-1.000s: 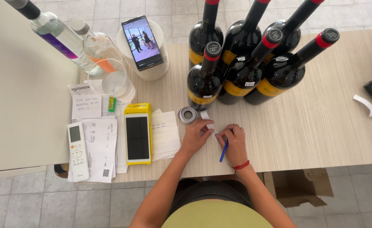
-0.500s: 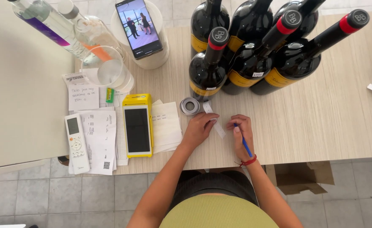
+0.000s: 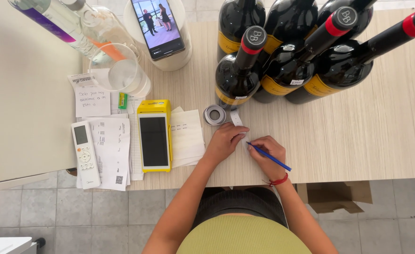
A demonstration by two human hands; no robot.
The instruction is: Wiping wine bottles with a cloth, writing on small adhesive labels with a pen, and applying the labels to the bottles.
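Right hand: my right hand [image 3: 266,150] is closed round a blue pen [image 3: 268,156], fingers pinched near the tip so the point meets the paper at a slant; the barrel runs back past my wrist, where a red band [image 3: 279,180] sits.

Left hand: my left hand [image 3: 225,139] lies flat, fingers together, holding nothing; the fingertips press on the label strip [image 3: 236,117] so it cannot slide under the pen.

Label strip: a narrow white strip on the table, just beside the tape roll [image 3: 214,115], running from there toward my hands. The part under my fingers is hidden, so I cannot tell what is on it.

Tape roll: small and grey, lying flat, close enough for the strip to feed from it without lifting.

Bottles: dark wine bottles [image 3: 238,75] with red caps stand grouped just beyond the roll, a few showing small white labels.

Card reader: a yellow one [image 3: 154,135], screen up, on my left of the roll, with papers [image 3: 187,136] between them.

Remote: white [image 3: 85,154], further that way, lying on printed sheets.

Phone: propped on a white stand [image 3: 159,26] beyond the roll on my left, screen tilted toward me so I can watch it.

Glass: clear [image 3: 119,70], beside the stand, with clear bottles [image 3: 66,23] behind it.

Table: light wood [image 3: 358,136]; I work at its near edge.
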